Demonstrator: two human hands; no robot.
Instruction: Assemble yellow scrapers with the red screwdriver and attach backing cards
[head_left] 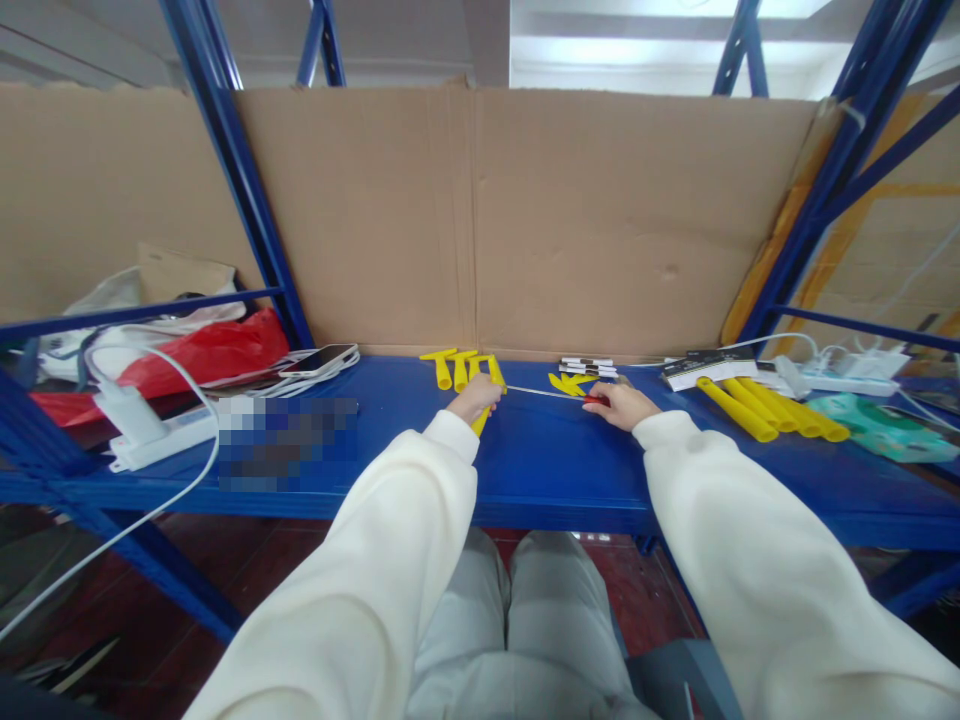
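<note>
My left hand (472, 400) is closed around a yellow T-shaped plastic handle (495, 372), whose lower end sticks out beneath the fingers. My right hand (624, 405) grips a screwdriver (544, 392) by its red handle. The long thin shaft points left, with its tip at the held yellow piece; whether it sits inside cannot be made out. Several similar yellow T-shaped handles (444, 372) lie just beyond my left hand. Small flat yellow pieces (571, 384) lie near the screwdriver, in front of a stack of black-and-white strips (588, 367).
On the blue table (555, 470), yellow tubes (739, 410) lie at right beside a black-and-white box (709, 368) and a green packet (881, 428). A phone (321, 360), a power strip (161, 440) and a red bag (217, 350) are at left. Cardboard (600, 230) walls the back.
</note>
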